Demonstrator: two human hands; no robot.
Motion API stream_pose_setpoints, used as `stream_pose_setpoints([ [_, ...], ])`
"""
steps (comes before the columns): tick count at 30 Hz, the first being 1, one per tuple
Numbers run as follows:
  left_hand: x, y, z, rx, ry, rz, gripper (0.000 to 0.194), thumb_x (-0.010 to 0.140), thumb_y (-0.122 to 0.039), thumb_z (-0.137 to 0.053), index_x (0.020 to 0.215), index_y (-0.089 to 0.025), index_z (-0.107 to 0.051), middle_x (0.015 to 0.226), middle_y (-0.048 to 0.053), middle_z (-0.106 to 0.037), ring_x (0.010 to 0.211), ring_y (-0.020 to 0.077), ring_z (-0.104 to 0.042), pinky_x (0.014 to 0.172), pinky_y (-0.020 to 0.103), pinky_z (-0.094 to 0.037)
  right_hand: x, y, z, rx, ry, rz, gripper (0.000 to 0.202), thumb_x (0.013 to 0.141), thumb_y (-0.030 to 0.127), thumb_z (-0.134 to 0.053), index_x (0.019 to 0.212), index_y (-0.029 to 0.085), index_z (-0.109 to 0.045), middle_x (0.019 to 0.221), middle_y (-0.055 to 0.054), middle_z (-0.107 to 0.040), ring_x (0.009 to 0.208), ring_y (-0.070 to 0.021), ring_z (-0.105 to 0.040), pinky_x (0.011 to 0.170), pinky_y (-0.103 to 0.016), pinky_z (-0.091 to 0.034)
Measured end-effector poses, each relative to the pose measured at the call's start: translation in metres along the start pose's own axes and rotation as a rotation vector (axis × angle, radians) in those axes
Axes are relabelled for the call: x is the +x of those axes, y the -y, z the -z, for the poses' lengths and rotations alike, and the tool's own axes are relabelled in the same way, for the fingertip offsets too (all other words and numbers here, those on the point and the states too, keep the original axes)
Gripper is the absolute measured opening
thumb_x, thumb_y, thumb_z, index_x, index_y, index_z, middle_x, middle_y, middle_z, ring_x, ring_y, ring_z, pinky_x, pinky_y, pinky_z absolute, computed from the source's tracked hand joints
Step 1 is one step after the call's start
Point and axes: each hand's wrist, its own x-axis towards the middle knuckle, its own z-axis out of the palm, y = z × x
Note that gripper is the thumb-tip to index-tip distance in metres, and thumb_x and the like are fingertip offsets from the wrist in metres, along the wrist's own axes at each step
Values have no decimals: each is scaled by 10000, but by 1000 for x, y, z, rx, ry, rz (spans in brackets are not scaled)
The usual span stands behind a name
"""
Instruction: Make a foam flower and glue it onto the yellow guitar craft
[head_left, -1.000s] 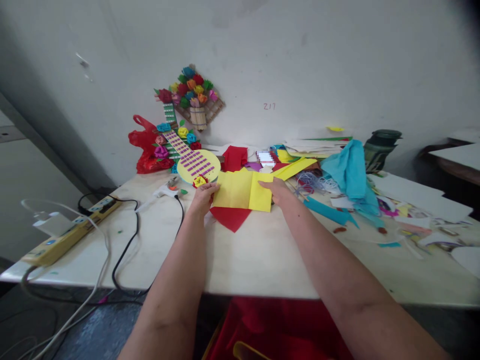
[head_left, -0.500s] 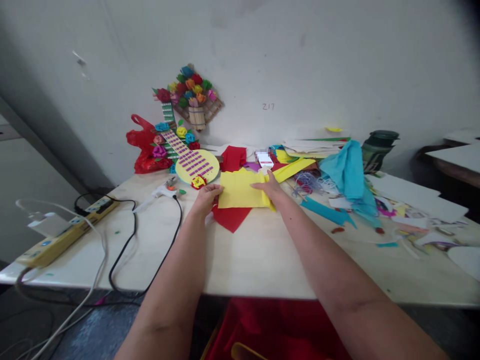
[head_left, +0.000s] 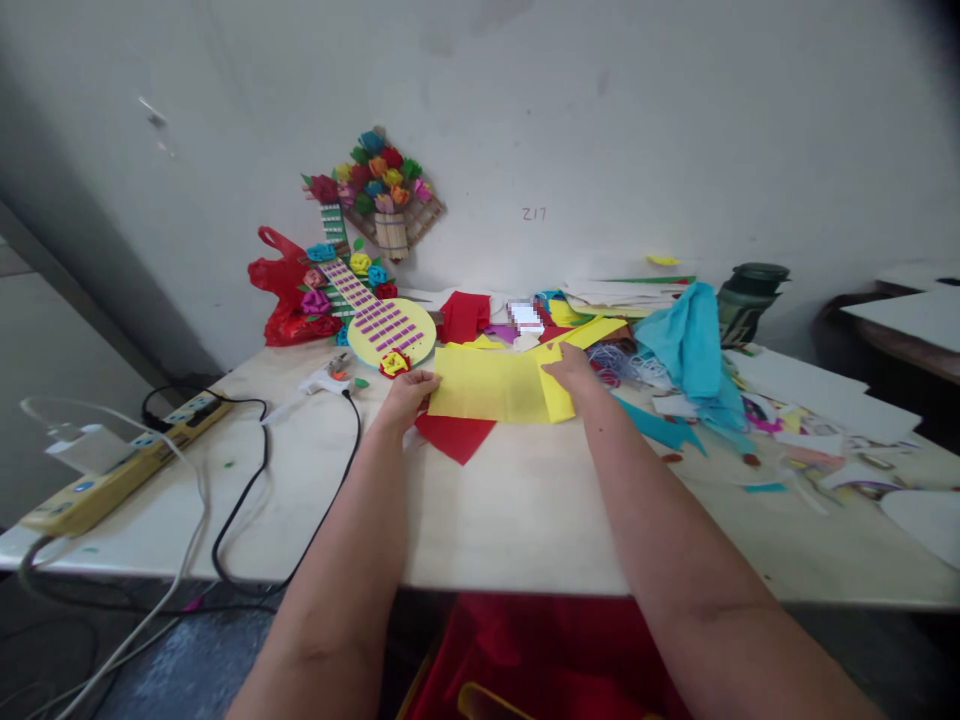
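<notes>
A sheet of yellow crepe paper (head_left: pixel 484 385) spans the gap between my two hands, its right part folded over. My left hand (head_left: pixel 411 396) pinches the left edge between thumb and fingers. At the folded right end, my right hand (head_left: pixel 571 370) is closed on the paper, with thumb and fingers on the fold. Beneath the sheet, a piece of red paper (head_left: pixel 457 438) lies on the white table (head_left: pixel 517 520), one pointed corner showing. Just behind my left hand rests a yellow paddle-shaped craft (head_left: pixel 401 325) with purple strips and a yellow-red paper flower (head_left: pixel 394 362).
Blue crepe paper (head_left: pixel 682 340), white string (head_left: pixel 652 370) and paper scraps (head_left: pixel 817 445) spread rightward, near a dark green bottle (head_left: pixel 746 305). A phone (head_left: pixel 526 318) stands behind. Leftward are a yellow power strip (head_left: pixel 127 470), black cable (head_left: pixel 264 470) and red plastic bag (head_left: pixel 285 290).
My right hand has moved to the right with its end of the yellow crepe paper, so a wider stretch of the sheet lies open. My left hand keeps its pinch.
</notes>
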Motion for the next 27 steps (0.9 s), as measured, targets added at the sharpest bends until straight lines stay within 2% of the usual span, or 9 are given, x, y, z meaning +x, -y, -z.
stream_pose_setpoints([
  [2, -1, 0, -1, 12, -17, 4, 281, 485, -280, -751, 646, -140, -567, 502, -30, -549, 410, 71, -483, 400, 186, -335, 7, -6, 2, -141, 0, -5, 410, 600, 116, -582, 1007, 125, -627, 898, -117, -650, 795, -250, -596, 672, -318, -455],
  [4, -2, -2, -2, 19, -33, 4, 270, 484, -265, -747, 631, -139, -559, 482, -38, -533, 395, 65, -468, 390, 181, -325, 10, -12, 3, -186, -16, 1, 420, 641, 114, -543, 1054, 127, -619, 961, -128, -643, 810, -250, -601, 677, -318, -459],
  [8, -4, -4, -3, 27, -53, 25, 255, 489, -250, -733, 639, -138, -561, 509, -22, -556, 420, 78, -495, 407, 187, -349, 6, -13, 7, -263, -116, 21, 389, 736, 134, -486, 1111, 124, -590, 1075, -159, -606, 954, -261, -571, 789, -339, -436],
  [12, -2, -2, -1, 71, -58, 48, 255, 488, -255, -724, 643, -132, -562, 492, -23, -543, 414, 79, -485, 407, 189, -342, -1, -7, 13, -356, -172, -84, 339, 818, 234, -454, 1119, 116, -555, 1031, -167, -617, 982, -268, -564, 799, -365, -424],
  [17, 5, 6, 4, 97, -38, 35, 275, 496, -287, -729, 646, -124, -566, 495, -19, -538, 414, 78, -475, 417, 193, -338, -5, -3, 20, -446, -230, -112, 280, 848, 295, -437, 1027, 168, -610, 1022, -136, -632, 969, -235, -576, 752, -327, -434],
  [23, 9, 12, 4, 118, -6, 14, 263, 526, -308, -717, 620, -136, -542, 466, -27, -502, 386, 71, -443, 406, 191, -312, -7, -4, 21, -530, -256, -80, 336, 889, 299, -354, 1006, 184, -647, 974, -144, -649, 929, -248, -593, 728, -346, -444],
  [27, 9, 11, 0, 289, -43, -45, 219, 553, -315, -686, 592, -148, -549, 468, -9, -517, 393, 96, -455, 422, 221, -334, -1, -13, 17, -570, -226, -102, 339, 885, 281, -357, 1011, 169, -650, 998, -165, -634, 929, -263, -589, 732, -369, -446],
])
